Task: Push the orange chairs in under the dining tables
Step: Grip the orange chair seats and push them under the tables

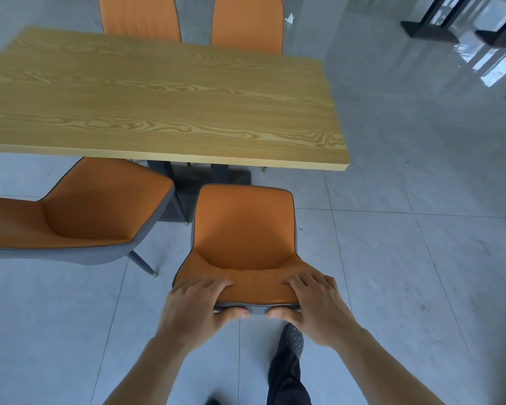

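- Both hands nearest the camera: left hand (200,299) and right hand (313,299) each clamped on the top edge of the near orange chair's (243,229) backrest, fingers over the front, thumbs on the grey back.
- Near chair stands on the tiled floor (392,258), just short of the worktop's (164,103) near edge, seat not yet under it.
- Orientation: seat front points away from the camera toward the worktop; chair's front-to-back axis runs roughly square to the worktop's long edge, maybe slightly skewed.
- Second chair (79,209) at left, also out, angled with its seat turned toward the right, near the first chair but apart.
- Two far chairs (140,19) look tucked in on the opposite side.
- Risk: dark pedestal base (216,176) sits right ahead; chair legs could catch it if pushed straight in.
- Risk: any leftward drift could clip the second chair.
- Risk: pushing from the backrest top may tip the chair if a leg snags on a tile joint.
- Person's shoe (292,340) is close behind the chair.
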